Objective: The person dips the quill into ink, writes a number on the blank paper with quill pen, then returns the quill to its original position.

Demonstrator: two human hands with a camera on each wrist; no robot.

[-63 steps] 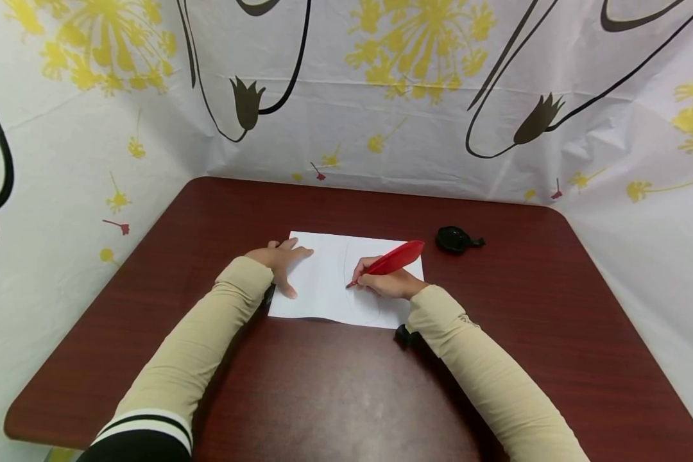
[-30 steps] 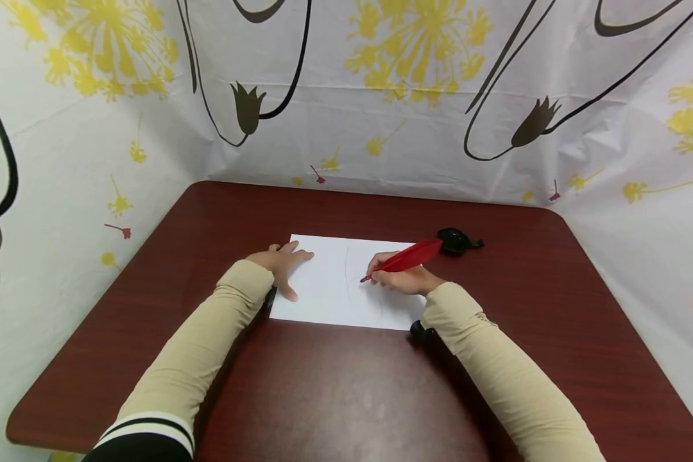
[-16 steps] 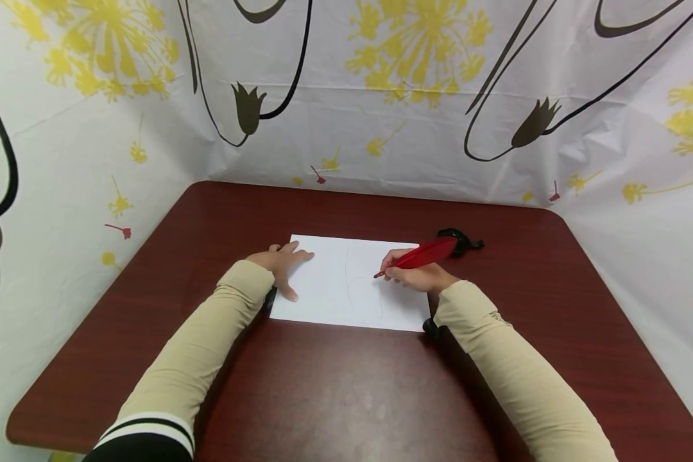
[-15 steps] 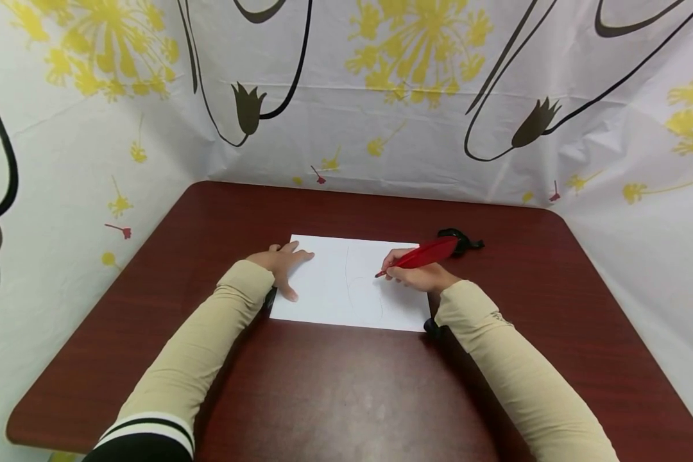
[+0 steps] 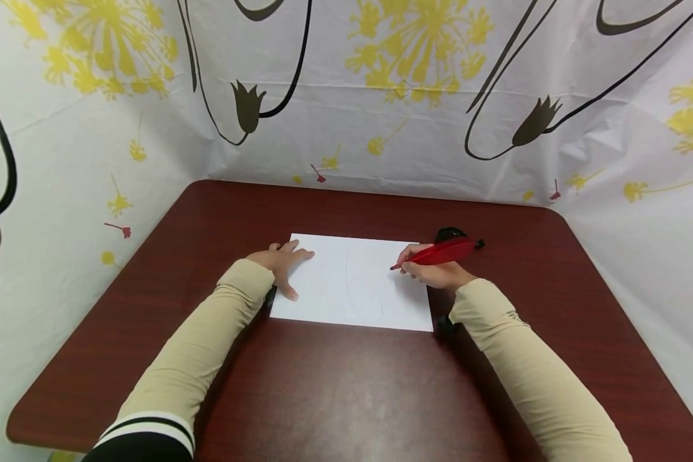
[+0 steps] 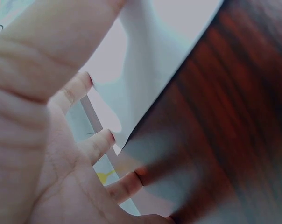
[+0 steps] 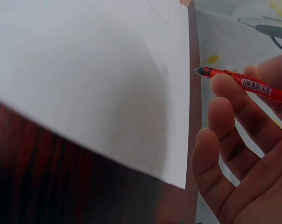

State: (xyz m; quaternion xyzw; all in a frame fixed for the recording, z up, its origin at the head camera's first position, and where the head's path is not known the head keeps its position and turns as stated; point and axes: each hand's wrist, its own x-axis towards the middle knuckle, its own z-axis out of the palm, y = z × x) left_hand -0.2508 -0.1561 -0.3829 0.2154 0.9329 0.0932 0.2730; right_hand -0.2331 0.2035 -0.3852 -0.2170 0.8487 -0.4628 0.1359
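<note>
A white sheet of paper lies on the table, with thin pen lines on it: a long stroke and a loop. My left hand rests with spread fingers on the paper's left edge; in the left wrist view, fingertips touch its corner. My right hand pinches a red feather pen over the right part of the sheet. Its dark tip points left, close over the paper. In the right wrist view, the pen's red barrel bears a barcode label, held between thumb and forefinger.
Behind the feather, a small black dish-like object with a short handle sits on the dark red-brown table, partly hidden. A white curtain with yellow and dark flower prints stands around the table's back and left sides.
My right hand has moved right and slightly away with the feather pen, from the middle of the sheet toward its right edge. More of the drawn loop shows. My left hand stays in place.
</note>
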